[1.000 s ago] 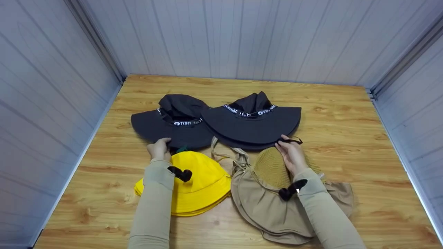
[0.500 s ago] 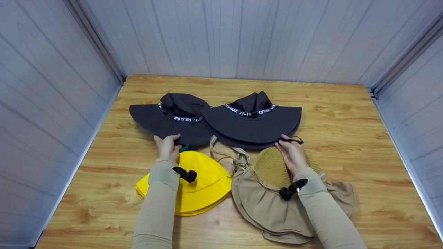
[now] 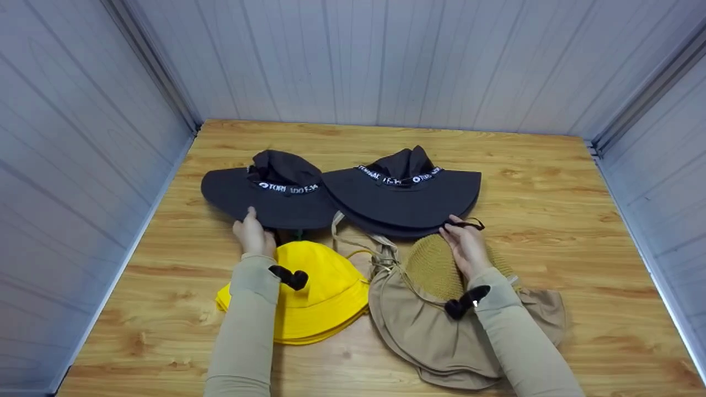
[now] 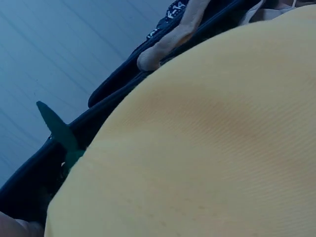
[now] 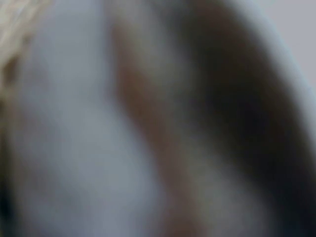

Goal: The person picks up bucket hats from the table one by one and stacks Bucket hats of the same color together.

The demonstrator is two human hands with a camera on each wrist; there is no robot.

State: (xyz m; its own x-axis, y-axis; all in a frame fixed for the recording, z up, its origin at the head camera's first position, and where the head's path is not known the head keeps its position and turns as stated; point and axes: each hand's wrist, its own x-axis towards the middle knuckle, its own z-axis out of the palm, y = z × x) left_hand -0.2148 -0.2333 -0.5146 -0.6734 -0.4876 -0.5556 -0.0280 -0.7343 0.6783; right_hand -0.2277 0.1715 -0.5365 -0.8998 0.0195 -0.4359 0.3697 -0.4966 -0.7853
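In the head view, two dark wide-brimmed hats lie side by side at the back. My left hand [image 3: 255,234] pinches the front brim of the left dark hat [image 3: 292,212], thumb on top and fingers under it. At the right dark hat [image 3: 397,204], which has a second brim layer beneath, my right hand [image 3: 465,244] holds the front edge together with a thin black strap [image 3: 471,224]. The yellow hat [image 4: 197,148] fills much of the left wrist view, its green leaf-shaped tip [image 4: 59,129] standing against the dark brim. The right wrist view is too blurred to read.
Stacked yellow hats [image 3: 320,309] sit front left on the wooden table [image 3: 143,309]. Beige hats [image 3: 430,336] with woven crowns lie under my right forearm, their tie cords [image 3: 361,242] loose between the piles. Pale panel walls [image 3: 353,66] enclose the back and sides.
My left hand shifted right and lifted the left dark hat's brim, then moved back left with it. That hat now sits slightly further left and turned. My right hand stays where it was.
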